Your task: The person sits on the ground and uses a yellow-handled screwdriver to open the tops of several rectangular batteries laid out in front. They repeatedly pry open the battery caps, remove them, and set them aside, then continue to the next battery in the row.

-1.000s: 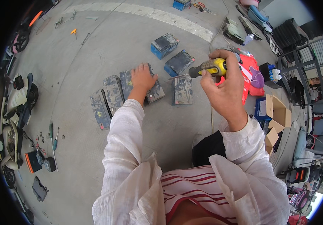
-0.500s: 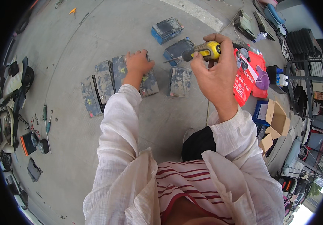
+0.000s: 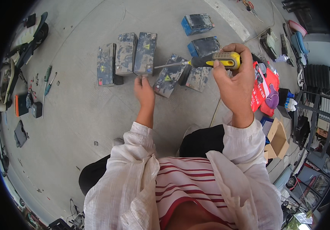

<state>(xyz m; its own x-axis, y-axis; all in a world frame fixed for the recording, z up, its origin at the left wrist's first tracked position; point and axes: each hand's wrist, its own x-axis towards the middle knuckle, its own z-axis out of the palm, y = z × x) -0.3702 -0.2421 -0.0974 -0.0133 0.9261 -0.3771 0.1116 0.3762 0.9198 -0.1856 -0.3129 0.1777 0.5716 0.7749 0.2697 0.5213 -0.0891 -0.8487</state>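
Observation:
My right hand (image 3: 237, 84) is closed round a screwdriver with a yellow-and-black handle (image 3: 226, 60), its shaft pointing left over the batteries. My left hand (image 3: 144, 94) has its slightly blurred fingertips at the near end of an upright-placed camouflage battery (image 3: 145, 48) with a yellow warning label; its exact grip is unclear. Two similar batteries (image 3: 125, 51) (image 3: 105, 65) stand to its left. Another camouflage battery (image 3: 167, 82) lies angled to its right, beside one more (image 3: 197, 78), partly hidden by my right hand. Two blue batteries with dark tops (image 3: 196, 23) (image 3: 203, 44) sit farther back.
A red package (image 3: 257, 90), cardboard box (image 3: 276, 138) and metal frame (image 3: 318, 111) are at right. Screwdrivers (image 3: 47, 88), small tools and a scooter (image 3: 27, 38) are at left. A cable (image 3: 216, 111) crosses the floor. My bent legs are below.
The view has shifted. My left hand has moved from atop the batteries to a near end. One battery now lies angled to the right. My right hand still holds the screwdriver.

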